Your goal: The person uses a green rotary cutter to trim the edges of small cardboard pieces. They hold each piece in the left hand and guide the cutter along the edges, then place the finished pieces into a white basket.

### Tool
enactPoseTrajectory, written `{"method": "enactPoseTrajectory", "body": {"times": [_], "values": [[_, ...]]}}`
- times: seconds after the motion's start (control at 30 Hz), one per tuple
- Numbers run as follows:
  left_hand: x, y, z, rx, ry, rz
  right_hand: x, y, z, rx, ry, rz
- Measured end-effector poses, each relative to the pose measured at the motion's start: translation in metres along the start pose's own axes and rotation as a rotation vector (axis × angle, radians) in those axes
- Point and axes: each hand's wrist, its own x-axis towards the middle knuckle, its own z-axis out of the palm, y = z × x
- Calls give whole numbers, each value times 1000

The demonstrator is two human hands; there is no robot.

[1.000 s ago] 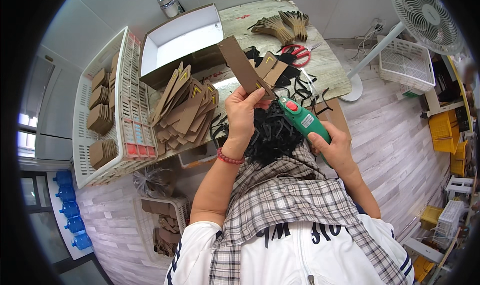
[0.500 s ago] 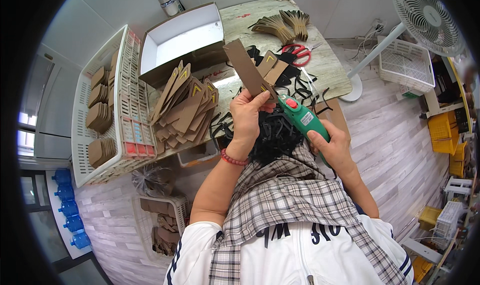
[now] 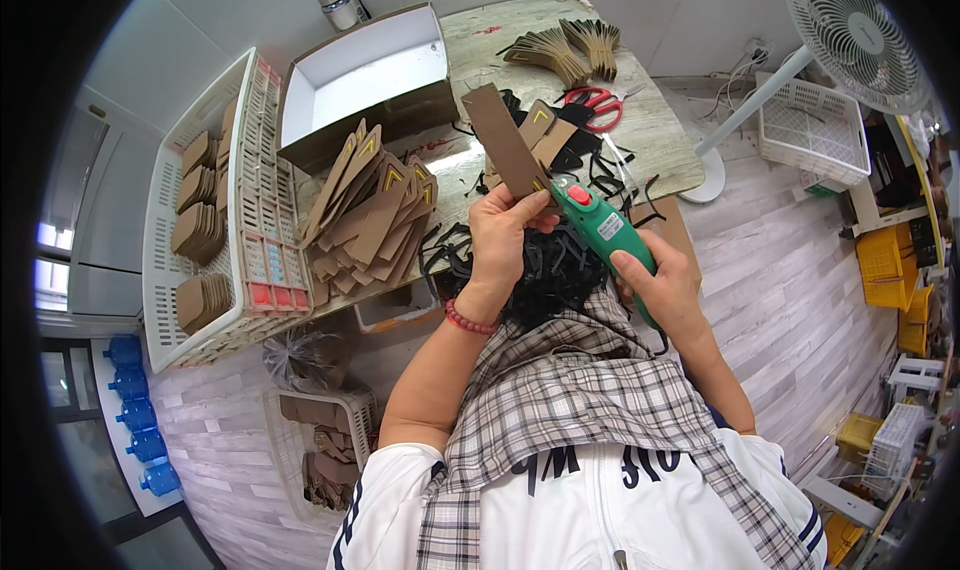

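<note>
Pinched in my left hand [image 3: 503, 235] is a flat brown strip [image 3: 500, 135] with a yellow mark near its lower end, tilted up and to the left. My right hand [image 3: 657, 282] grips a green handheld power cutter [image 3: 608, 228] with a red button. The cutter's head meets the strip's lower end beside my left fingers; the exact contact is hidden. Below both hands lies a heap of black trimmings [image 3: 555, 275]. Left of my left hand, many brown pieces with yellow marks [image 3: 380, 210] are piled on the table.
Red scissors [image 3: 600, 108] and fanned brown bundles [image 3: 560, 55] lie on the table's far side [image 3: 480, 20]. An open box [image 3: 365, 70] and a white crate [image 3: 240, 180] stand left. A fan [image 3: 860, 35] rises at right. A basket of brown pieces [image 3: 362, 415] sits below.
The brown strip and my left hand have shifted slightly right, and the strip stands a little steeper. The cutter has tilted slightly and stays against the strip's lower end.
</note>
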Motion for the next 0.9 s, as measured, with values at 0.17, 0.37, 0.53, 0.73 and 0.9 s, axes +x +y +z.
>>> {"method": "enactPoseTrajectory", "body": {"times": [0.17,0.37,0.53,0.73,0.9], "values": [[-2,-4,-2,2,-3,-13,6,-1,4,-4,1,4],[10,26,-24,-155,270,269,5,2,2,51,70,16],[42,44,-66,-333,390,115,0,15,-5,61,101,62],[125,-49,-31,1031,292,478,2,32,-12,119,129,78],[165,-71,0,1646,315,370,2,35,-16,106,176,80]]}}
